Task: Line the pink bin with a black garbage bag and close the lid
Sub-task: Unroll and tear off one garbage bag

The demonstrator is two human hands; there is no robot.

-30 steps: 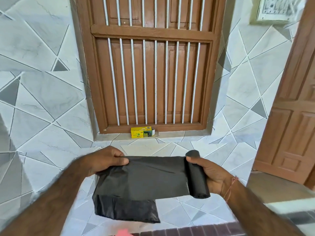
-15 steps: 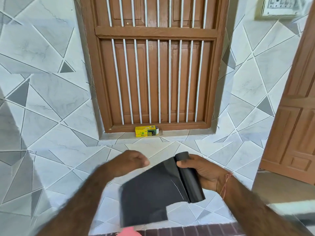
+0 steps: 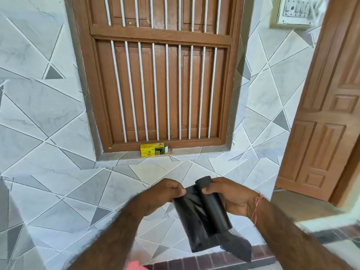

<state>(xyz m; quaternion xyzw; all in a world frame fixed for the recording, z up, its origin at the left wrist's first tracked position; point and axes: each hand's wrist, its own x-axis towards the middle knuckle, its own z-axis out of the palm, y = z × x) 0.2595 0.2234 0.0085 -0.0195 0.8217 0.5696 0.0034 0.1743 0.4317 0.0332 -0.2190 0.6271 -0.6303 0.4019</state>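
A roll of black garbage bags [image 3: 213, 208] is held in front of me at waist height. My right hand [image 3: 231, 195] grips the roll from the right, thumb across its top. My left hand [image 3: 165, 193] pinches the upper edge of the loose black bag [image 3: 191, 217] that hangs from the roll, close beside it. A flap of the bag droops below the roll at the lower right. A sliver of the pink bin [image 3: 134, 266] shows at the bottom edge; the rest of it is out of view.
A barred wooden window [image 3: 159, 75] is set in the tiled wall ahead. A yellow bin-bag box [image 3: 153, 151] lies on its sill. A wooden door [image 3: 327, 117] stands at the right. A dark brick ledge [image 3: 194, 262] runs along the bottom.
My left hand has moved right toward the roll, and the spread-out bag has folded in against it. The view has tilted slightly.
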